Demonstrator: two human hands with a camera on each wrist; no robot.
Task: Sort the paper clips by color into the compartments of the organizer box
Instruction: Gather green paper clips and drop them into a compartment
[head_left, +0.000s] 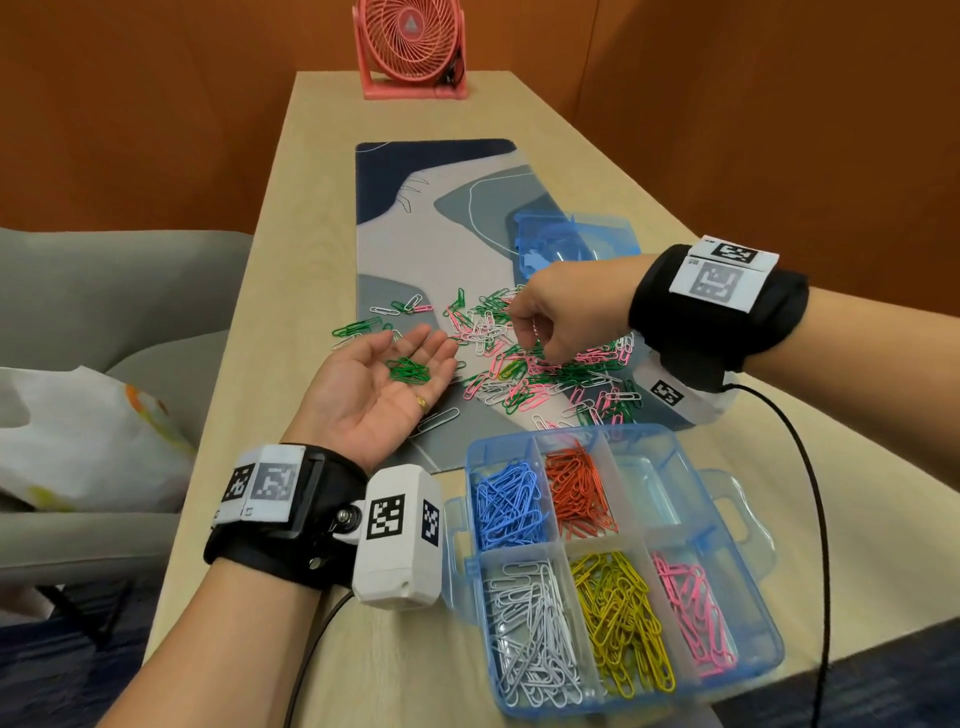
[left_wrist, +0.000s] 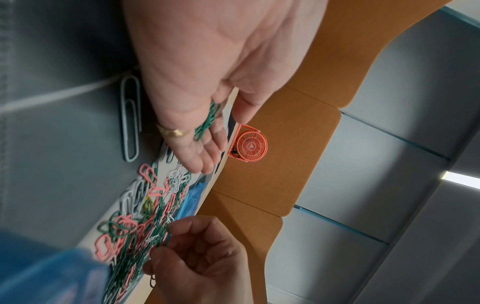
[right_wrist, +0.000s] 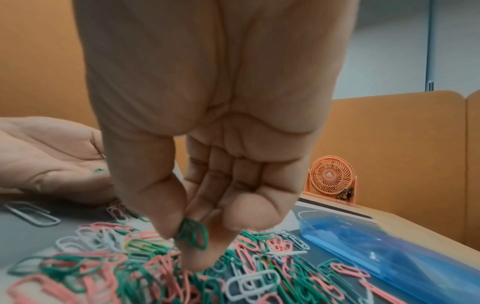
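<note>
A: Head view first: where are the hands?

B: The left hand lies palm up at centre left of the frame, fingers spread flat, with a small bunch of green clips resting on the palm. The right hand reaches in from the right, fingers curled downward over the loose pile of clips on the desk mat.

A: Is the right hand holding anything?

B: In the right wrist view, yes: thumb and fingertips pinch a green paper clip just above the pile, which is mostly green, pink and white.

A: And the organizer box?

B: The organizer box sits at lower right of the head frame, lid off, on the wooden table. Top row: blue clips at left, orange clips in the middle, and a right compartment with no clips visible. Bottom row: white clips, yellow clips, pink clips, left to right.

A: Anything else around?

B: A blue transparent lid lies on the mat beyond the pile. One large silver clip lies just beside the left palm. A pink desk fan stands at the top of the frame, at the table's far end.
</note>
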